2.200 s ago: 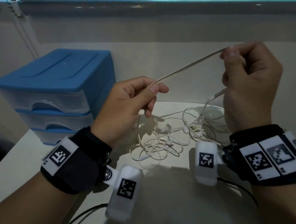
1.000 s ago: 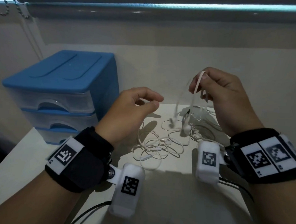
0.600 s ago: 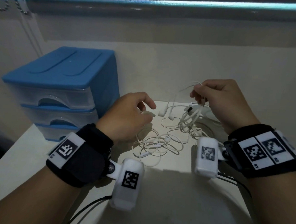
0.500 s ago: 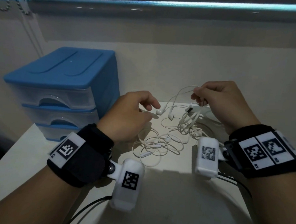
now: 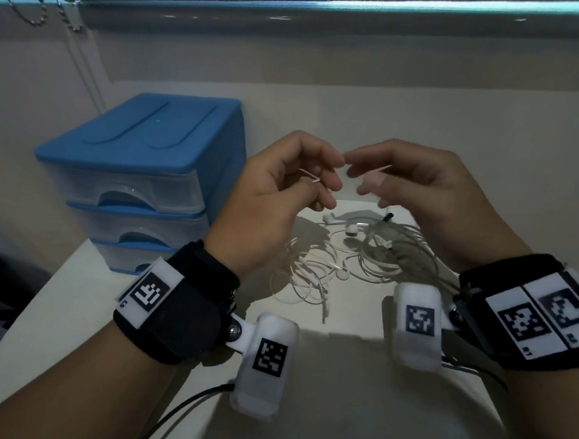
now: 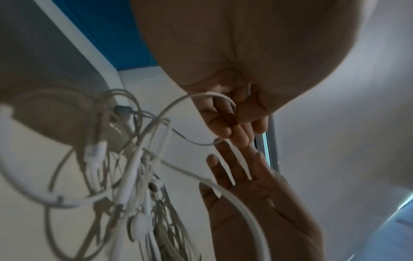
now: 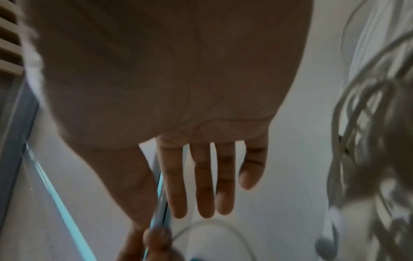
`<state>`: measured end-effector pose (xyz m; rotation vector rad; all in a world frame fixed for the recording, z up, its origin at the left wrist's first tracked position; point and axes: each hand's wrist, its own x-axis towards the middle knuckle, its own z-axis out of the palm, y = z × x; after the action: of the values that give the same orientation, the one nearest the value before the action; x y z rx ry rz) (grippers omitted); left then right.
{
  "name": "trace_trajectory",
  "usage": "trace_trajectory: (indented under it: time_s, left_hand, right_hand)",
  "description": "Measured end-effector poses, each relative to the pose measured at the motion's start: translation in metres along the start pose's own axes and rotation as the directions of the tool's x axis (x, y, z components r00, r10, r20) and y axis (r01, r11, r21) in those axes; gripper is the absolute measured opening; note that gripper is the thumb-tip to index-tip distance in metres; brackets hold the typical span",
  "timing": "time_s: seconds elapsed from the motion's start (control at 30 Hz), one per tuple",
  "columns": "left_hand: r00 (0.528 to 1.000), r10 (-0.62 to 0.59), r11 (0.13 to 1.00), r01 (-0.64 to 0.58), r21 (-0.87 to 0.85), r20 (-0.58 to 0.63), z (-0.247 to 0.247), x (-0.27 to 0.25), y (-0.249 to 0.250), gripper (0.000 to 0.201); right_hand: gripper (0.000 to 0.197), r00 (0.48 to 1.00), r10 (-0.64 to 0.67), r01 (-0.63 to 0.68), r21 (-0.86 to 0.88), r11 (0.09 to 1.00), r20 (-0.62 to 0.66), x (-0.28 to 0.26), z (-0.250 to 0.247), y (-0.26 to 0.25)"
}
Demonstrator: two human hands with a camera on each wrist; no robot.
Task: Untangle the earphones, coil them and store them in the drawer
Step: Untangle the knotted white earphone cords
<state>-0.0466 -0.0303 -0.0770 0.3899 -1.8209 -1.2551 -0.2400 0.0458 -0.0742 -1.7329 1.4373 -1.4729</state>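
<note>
The white earphones (image 5: pixel 346 256) lie as a tangled heap on the pale table (image 5: pixel 338 406), below both raised hands. My left hand (image 5: pixel 317 178) pinches a thin strand of the earphone cable (image 6: pixel 210 96) in its curled fingers; a loop of it runs down to the heap (image 6: pixel 134 176). My right hand (image 5: pixel 361 176) is just to the right of the left, fingers straight and spread (image 7: pixel 205 176), holding nothing. The fingertips of the two hands almost meet. Two earbuds (image 5: pixel 351 229) show at the heap's far side.
A blue three-drawer unit (image 5: pixel 144 144) stands at the left back of the table, its clear drawers (image 5: pixel 121 193) closed. A wall and a window blind with a bead chain (image 5: pixel 40 15) lie behind. Black cables (image 5: pixel 184 405) trail from the wrist cameras near me.
The right hand let go of the cable it held lifted and now has straight fingers. The left hand rose and pinched a strand. Most of the cable dropped back onto the heap.
</note>
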Motion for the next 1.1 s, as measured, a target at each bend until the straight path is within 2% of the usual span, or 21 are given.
trace_trajectory:
  time_s: [0.1,0.2,0.3,0.37,0.43,0.5,0.57,0.63,0.73,0.9,0.97,1.1]
  left_hand:
    - [0.999,0.017,0.996,-0.014,-0.089,0.032,0.001,0.0,0.002,0.032]
    - [1.0,0.016,0.991,-0.014,-0.134,0.009,0.001,0.0,0.002,0.03]
    - [0.999,-0.003,0.996,0.0,-0.088,-0.032,0.001,0.0,0.003,0.03]
    - [0.998,-0.037,0.999,0.035,-0.039,-0.055,0.0,0.001,0.001,0.032]
    - [0.995,-0.075,0.997,0.075,-0.014,-0.061,-0.002,0.002,-0.002,0.034]
    - [0.993,-0.11,0.994,0.11,-0.001,-0.052,-0.003,0.003,-0.004,0.032]
    - [0.989,-0.146,0.989,0.146,0.029,-0.031,-0.003,0.003,-0.004,0.029]
    - [0.984,-0.177,0.983,0.177,0.056,-0.014,-0.003,0.003,-0.005,0.027]
    - [0.973,-0.23,0.967,0.228,0.117,0.001,-0.003,0.003,-0.008,0.024]
    - [0.922,-0.381,0.899,0.352,0.259,0.071,-0.002,-0.001,-0.012,0.017]
    - [0.909,-0.404,0.879,0.355,0.318,0.101,-0.002,-0.002,-0.013,0.018]
    - [0.888,-0.43,0.873,0.363,0.324,0.164,-0.005,-0.003,-0.016,0.023]
  right_hand:
    - [0.032,0.982,-0.025,0.018,0.038,0.999,0.185,-0.002,0.013,-0.002]
    - [0.016,0.987,0.0,-0.005,0.034,0.999,0.159,-0.003,0.018,-0.002]
    - [0.011,1.0,-0.01,0.01,-0.016,1.0,0.012,-0.001,0.015,0.001]
    - [0.013,0.986,-0.036,0.035,-0.007,0.999,-0.162,0.003,0.009,0.004]
    - [0.016,0.931,-0.024,0.055,0.074,0.996,-0.363,0.006,-0.001,0.008]
    - [0.017,0.847,0.031,0.065,0.161,0.985,-0.531,0.008,-0.012,0.011]
    - [0.018,0.774,0.101,0.059,0.229,0.972,-0.625,0.009,-0.023,0.015]
    - [0.019,0.75,0.142,0.038,0.257,0.966,-0.646,0.008,-0.027,0.018]
    - [0.021,0.778,0.157,0.013,0.266,0.964,-0.609,0.009,-0.022,0.019]
    - [0.018,0.873,0.127,-0.002,0.258,0.966,-0.471,0.008,-0.012,0.017]
    - [0.018,0.9,0.113,0.006,0.273,0.962,-0.421,0.008,-0.01,0.015]
    - [0.018,0.932,0.091,0.031,0.328,0.944,-0.35,0.007,-0.006,0.012]
